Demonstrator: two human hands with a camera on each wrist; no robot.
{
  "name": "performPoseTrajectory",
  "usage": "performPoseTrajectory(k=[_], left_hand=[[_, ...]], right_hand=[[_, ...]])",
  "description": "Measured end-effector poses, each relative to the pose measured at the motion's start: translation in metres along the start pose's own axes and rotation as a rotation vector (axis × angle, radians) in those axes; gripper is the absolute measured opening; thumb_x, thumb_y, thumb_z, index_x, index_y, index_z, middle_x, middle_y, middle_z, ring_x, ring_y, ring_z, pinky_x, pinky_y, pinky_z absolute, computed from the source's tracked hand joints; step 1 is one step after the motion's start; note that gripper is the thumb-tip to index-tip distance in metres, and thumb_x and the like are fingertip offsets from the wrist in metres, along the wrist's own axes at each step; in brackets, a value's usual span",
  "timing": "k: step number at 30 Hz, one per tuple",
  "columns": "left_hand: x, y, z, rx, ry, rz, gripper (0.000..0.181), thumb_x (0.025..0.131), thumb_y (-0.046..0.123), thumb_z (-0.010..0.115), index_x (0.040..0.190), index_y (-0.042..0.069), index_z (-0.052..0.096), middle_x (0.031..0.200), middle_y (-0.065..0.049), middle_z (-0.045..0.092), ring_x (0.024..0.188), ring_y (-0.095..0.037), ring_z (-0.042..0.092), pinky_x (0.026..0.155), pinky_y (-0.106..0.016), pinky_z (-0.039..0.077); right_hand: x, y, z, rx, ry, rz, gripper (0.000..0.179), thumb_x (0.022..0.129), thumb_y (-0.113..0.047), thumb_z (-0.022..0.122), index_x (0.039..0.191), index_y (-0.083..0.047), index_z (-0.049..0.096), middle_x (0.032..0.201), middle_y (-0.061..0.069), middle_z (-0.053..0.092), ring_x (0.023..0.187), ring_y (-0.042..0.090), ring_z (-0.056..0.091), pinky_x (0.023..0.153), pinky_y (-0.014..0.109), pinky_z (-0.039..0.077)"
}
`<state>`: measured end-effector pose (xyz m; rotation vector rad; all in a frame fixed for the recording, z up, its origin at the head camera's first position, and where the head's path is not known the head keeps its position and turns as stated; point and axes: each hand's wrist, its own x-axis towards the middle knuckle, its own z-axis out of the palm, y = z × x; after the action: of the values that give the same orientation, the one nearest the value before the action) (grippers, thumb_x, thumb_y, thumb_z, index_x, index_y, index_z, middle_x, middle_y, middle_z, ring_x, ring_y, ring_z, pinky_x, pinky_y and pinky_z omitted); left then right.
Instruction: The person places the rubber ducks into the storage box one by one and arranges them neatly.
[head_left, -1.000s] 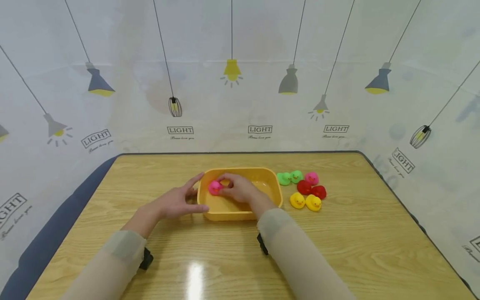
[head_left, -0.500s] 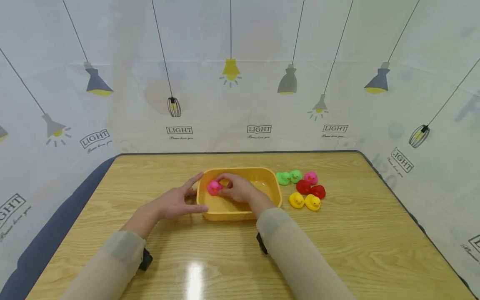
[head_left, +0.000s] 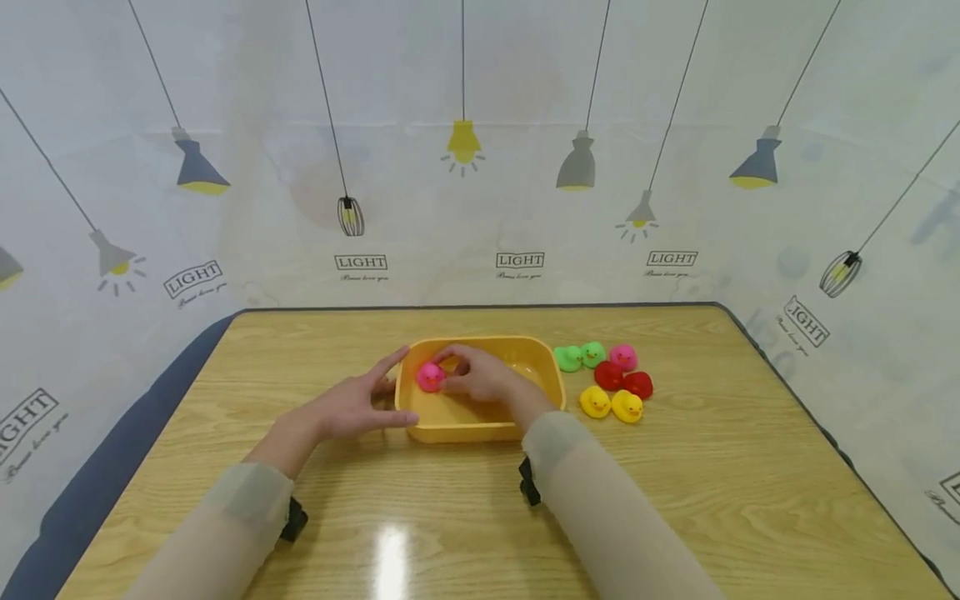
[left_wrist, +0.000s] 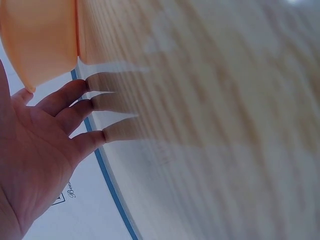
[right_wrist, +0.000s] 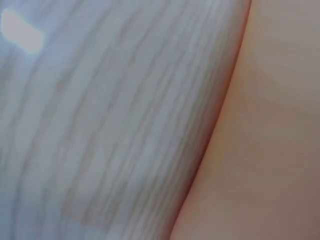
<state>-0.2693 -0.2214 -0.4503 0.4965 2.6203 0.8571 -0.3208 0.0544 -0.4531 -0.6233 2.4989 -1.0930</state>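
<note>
A yellow-orange plastic box (head_left: 480, 432) sits in the middle of the wooden table. My right hand (head_left: 483, 377) reaches inside it and pinches a pink rubber duck (head_left: 430, 377) near the left end, thumb and index finger at the duck's right side. My left hand (head_left: 354, 406) lies at the box's left end with thumb and fingers spread, touching the rim. In the left wrist view, the left hand (left_wrist: 47, 135) has fairly straight fingers beside the box wall (left_wrist: 42, 40). The right wrist view has the box's outer wall (right_wrist: 265, 135), with the right hand out of sight.
Right of the box stand two green ducks (head_left: 581, 356), another pink duck (head_left: 623, 357), two red ducks (head_left: 623, 381) and two yellow ducks (head_left: 611, 403). The wooden table (head_left: 420, 517) has a dark edge at the back, before a lamp-printed curtain (head_left: 420, 200).
My right forearm has shifted slightly to the right, and its thumb sits a little farther from the pink duck's middle. The left hand, box and ducks have stayed in place.
</note>
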Motion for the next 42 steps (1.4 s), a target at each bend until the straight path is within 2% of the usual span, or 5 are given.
performPoseTrajectory(k=[8, 23, 29, 36, 42], left_hand=[[-0.001, -0.001, 0.004, -0.010, 0.001, -0.011, 0.115, 0.090, 0.078, 0.074, 0.176, 0.048, 0.004, 0.166, -0.019, 0.055, 0.155, -0.051, 0.048, 0.126, -0.076, 0.033], [-0.003, -0.002, 0.001, -0.004, 0.011, -0.007, 0.116, 0.091, 0.074, 0.076, 0.176, 0.045, 0.003, 0.166, -0.019, 0.055, 0.155, -0.051, 0.047, 0.127, -0.076, 0.031], [-0.001, -0.002, 0.002, 0.005, 0.013, 0.003, 0.116, 0.091, 0.075, 0.076, 0.176, 0.045, 0.002, 0.166, -0.017, 0.055, 0.156, -0.050, 0.047, 0.128, -0.076, 0.030], [0.001, -0.001, 0.002, -0.005, 0.008, 0.001, 0.117, 0.091, 0.075, 0.076, 0.176, 0.047, 0.001, 0.167, -0.017, 0.055, 0.157, -0.048, 0.047, 0.129, -0.075, 0.029], [0.000, 0.001, 0.002, -0.006, 0.005, -0.011, 0.117, 0.090, 0.077, 0.076, 0.175, 0.049, 0.001, 0.168, -0.016, 0.053, 0.157, -0.048, 0.046, 0.129, -0.075, 0.029]], right_hand=[[-0.014, -0.002, -0.011, 0.101, -0.003, 0.051, 0.034, 0.106, -0.024, 0.075, 0.139, -0.021, 0.070, 0.113, 0.010, 0.066, 0.081, 0.026, 0.064, 0.066, 0.031, 0.055], [-0.074, 0.008, -0.081, 0.045, 0.114, -0.098, 0.031, 0.107, -0.028, 0.075, 0.137, -0.021, 0.070, 0.119, 0.009, 0.071, 0.095, 0.028, 0.067, 0.080, 0.033, 0.057], [-0.109, 0.032, -0.110, 0.025, 0.157, -0.077, 0.032, 0.108, -0.029, 0.074, 0.137, -0.018, 0.069, 0.117, 0.011, 0.071, 0.092, 0.024, 0.064, 0.078, 0.030, 0.057], [-0.146, 0.067, -0.133, 0.015, 0.184, -0.014, 0.029, 0.109, -0.029, 0.072, 0.134, -0.015, 0.070, 0.113, 0.016, 0.071, 0.083, 0.039, 0.065, 0.067, 0.035, 0.061], [-0.176, 0.096, -0.139, -0.037, 0.205, -0.009, 0.027, 0.106, -0.029, 0.075, 0.129, -0.014, 0.073, 0.105, 0.009, 0.073, 0.087, 0.024, 0.064, 0.073, 0.029, 0.056]])
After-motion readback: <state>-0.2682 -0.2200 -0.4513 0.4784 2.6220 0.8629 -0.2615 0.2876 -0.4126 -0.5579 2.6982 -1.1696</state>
